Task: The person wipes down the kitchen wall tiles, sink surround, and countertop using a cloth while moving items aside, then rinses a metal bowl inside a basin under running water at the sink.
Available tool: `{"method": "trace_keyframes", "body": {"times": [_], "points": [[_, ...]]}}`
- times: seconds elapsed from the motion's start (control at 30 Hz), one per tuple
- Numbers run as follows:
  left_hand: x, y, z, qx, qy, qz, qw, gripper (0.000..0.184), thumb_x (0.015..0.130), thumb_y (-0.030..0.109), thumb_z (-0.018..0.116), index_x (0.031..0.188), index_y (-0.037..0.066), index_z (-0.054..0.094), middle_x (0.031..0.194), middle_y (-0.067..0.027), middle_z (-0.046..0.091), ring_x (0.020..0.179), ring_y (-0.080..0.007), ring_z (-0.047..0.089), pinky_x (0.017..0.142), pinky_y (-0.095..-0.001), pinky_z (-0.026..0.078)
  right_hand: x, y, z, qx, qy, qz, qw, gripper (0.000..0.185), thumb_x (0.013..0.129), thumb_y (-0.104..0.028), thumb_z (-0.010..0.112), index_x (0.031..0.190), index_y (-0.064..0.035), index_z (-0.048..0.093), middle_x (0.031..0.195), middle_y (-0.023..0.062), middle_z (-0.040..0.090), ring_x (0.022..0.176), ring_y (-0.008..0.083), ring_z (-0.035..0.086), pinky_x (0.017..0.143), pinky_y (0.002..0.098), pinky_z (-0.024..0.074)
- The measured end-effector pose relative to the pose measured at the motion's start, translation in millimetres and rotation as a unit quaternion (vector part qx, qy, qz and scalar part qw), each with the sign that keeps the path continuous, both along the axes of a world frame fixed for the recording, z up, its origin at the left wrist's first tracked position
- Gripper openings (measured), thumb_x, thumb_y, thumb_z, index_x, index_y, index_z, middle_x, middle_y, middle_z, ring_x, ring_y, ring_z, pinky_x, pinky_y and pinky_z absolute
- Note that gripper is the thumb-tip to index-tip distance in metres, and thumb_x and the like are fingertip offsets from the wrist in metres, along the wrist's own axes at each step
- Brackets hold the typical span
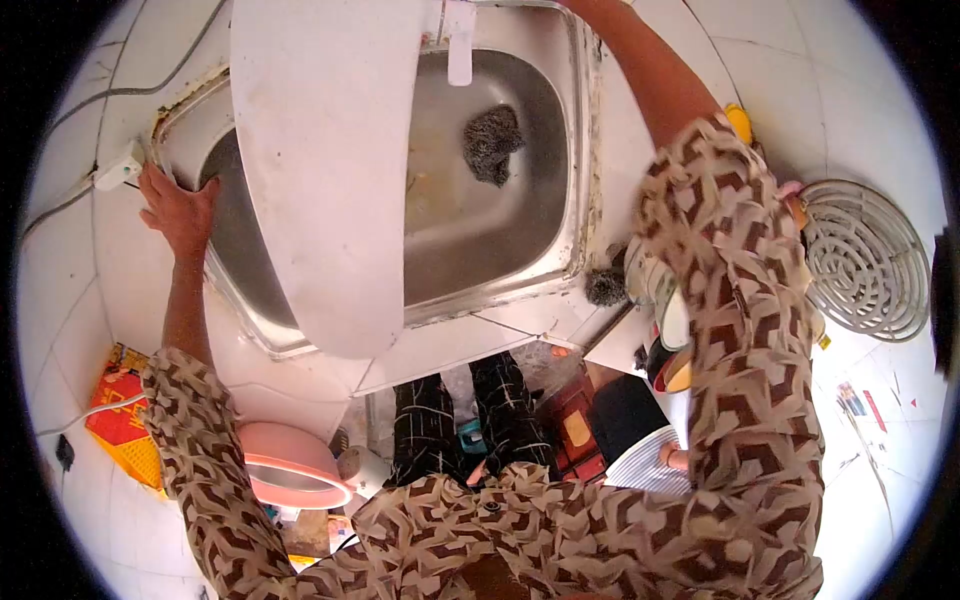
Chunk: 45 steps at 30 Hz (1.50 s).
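Observation:
My left hand (178, 210) is open, fingers spread, at the left rim of the stainless steel sink (575, 215). It appears to touch the rim and holds nothing. My right forearm (655, 75) reaches past the sink's right corner to the top edge, where the hand is cut off. A long white panel with a rounded end (325, 180) covers the middle of the sink. In the basin lies a dark, wiry scrubber (492, 143), with murky residue beside it. A narrow white strip (460, 45) hangs over the sink's back edge.
A second wiry scrubber (605, 287) sits on the counter by the right rim. A ringed grey rack (865, 262) stands at right. A white plug (120, 166) with cable lies at left. Below are a pink basin (290, 440) and a red-yellow packet (122, 385).

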State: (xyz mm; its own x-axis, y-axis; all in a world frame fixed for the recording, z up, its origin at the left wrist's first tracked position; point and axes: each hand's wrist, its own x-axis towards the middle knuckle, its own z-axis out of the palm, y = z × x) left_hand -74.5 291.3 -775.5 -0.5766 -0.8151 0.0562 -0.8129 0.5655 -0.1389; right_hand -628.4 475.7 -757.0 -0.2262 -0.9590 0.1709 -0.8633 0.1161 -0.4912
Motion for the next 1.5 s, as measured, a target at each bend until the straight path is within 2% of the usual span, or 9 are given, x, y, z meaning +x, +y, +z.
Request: {"method": "trace_keyframes", "body": {"times": [0.27,0.83,0.9,0.97,1.1,1.17,1.27,1.37,1.5], "points": [[-31.0,13.6,24.9,0.004,0.022,0.034,0.999,0.097,0.065,0.042,0.077,0.137,0.002,0.027,0.143,-0.0163,0.029,0.134,-0.0318,0.026,0.098,-0.0651,0.022,-10.3,151.5,-15.5,-0.129,0.092,-0.012,0.987,0.034,0.082,0.0,0.055,0.115,-0.0097,0.058,0.114,0.0105,0.055,0.099,0.0286,0.054,0.085,0.0396,0.0436],[-21.2,6.8,9.3,-0.008,0.035,0.004,0.999,0.098,0.065,0.051,0.074,0.137,0.003,0.028,0.143,-0.016,0.03,0.134,-0.032,0.025,0.096,-0.0662,0.023,218.6,333.5,30.5,0.169,0.013,-0.303,0.938,0.03,0.072,0.006,0.058,0.101,0.0048,0.052,0.105,0.0257,0.049,0.096,0.0446,0.046,0.085,0.0523,0.0362],[-21.1,7.2,12.5,-0.007,0.062,-0.001,0.998,0.099,0.066,0.054,0.073,0.138,0.003,0.029,0.143,-0.016,0.03,0.134,-0.031,0.025,0.095,-0.0653,0.025,227.0,336.8,32.2,0.068,-0.24,-0.47,0.847,0.038,0.074,-0.001,0.062,0.111,0.0032,0.052,0.118,0.0244,0.048,0.107,0.0379,0.046,0.09,0.0469,0.0349],[-20.0,7.6,8.1,-0.025,0.04,-0.006,0.999,0.101,0.065,0.057,0.072,0.138,0.003,0.029,0.143,-0.0148,0.03,0.134,-0.0299,0.025,0.096,-0.0639,0.024,238.7,340.0,33.3,-0.247,-0.621,-0.609,0.428,0.042,0.076,-0.004,0.062,0.117,0.002,0.052,0.127,0.0219,0.047,0.115,0.032,0.044,0.094,0.0436,0.0328],[-9.6,13.5,-5.4,-0.042,0.077,0.018,0.996,0.097,0.069,0.051,0.073,0.141,0.007,0.027,0.146,-0.0132,0.031,0.134,-0.028,0.029,0.097,-0.056,0.031,246.1,376.9,32.8,0.12,-0.445,-0.46,0.759,0.028,0.078,0.001,0.057,0.106,-0.0004,0.054,0.099,0.0115,0.059,0.087,0.0254,0.056,0.073,0.0378,0.0431],[-3.0,27.6,9.9,0.041,0.04,0.052,0.997,0.092,0.072,0.046,0.072,0.142,0.007,0.027,0.146,-0.0135,0.03,0.135,-0.0302,0.028,0.098,-0.0562,0.029,250.5,338.5,93.9,0.402,-0.367,-0.351,0.762,0.034,0.084,-0.005,0.056,0.117,0.0019,0.053,0.105,0.0126,0.063,0.089,0.0266,0.061,0.076,0.036,0.0461],[6.6,61.2,14.8,0.02,0.095,0.075,0.992,0.095,0.073,0.045,0.071,0.144,0.006,0.02,0.148,-0.0145,0.025,0.138,-0.033,0.021,0.105,-0.056,0.021,288.2,300.5,109.6,0.16,-0.678,-0.427,0.576,0.025,0.078,0.006,0.057,0.102,0.0079,0.058,0.095,0.0154,0.063,0.079,0.0233,0.063,0.067,0.0356,0.0538],[1.7,71.5,21.7,0.047,0.091,0.085,0.991,0.086,0.08,0.037,0.067,0.145,0.006,0.019,0.151,-0.0104,0.021,0.14,-0.0272,0.016,0.11,-0.0508,0.016,314.7,228.9,104.4,0.046,-0.774,-0.328,0.54,0.035,0.075,0.006,0.062,0.109,0.0029,0.056,0.103,0.0118,0.062,0.093,0.0235,0.061,0.079,0.0359,0.0519],[-4.3,72.0,36.0,0.071,0.088,0.105,0.988,0.085,0.08,0.034,0.067,0.145,0.008,0.018,0.152,-0.0074,0.017,0.141,-0.0245,0.014,0.111,-0.0501,0.012,334.7,133.9,90.5,0.042,-0.716,-0.254,0.649,0.04,0.077,0.002,0.062,0.116,0.0037,0.052,0.11,0.0109,0.059,0.1,0.0227,0.058,0.084,0.0357,0.0475]]}}
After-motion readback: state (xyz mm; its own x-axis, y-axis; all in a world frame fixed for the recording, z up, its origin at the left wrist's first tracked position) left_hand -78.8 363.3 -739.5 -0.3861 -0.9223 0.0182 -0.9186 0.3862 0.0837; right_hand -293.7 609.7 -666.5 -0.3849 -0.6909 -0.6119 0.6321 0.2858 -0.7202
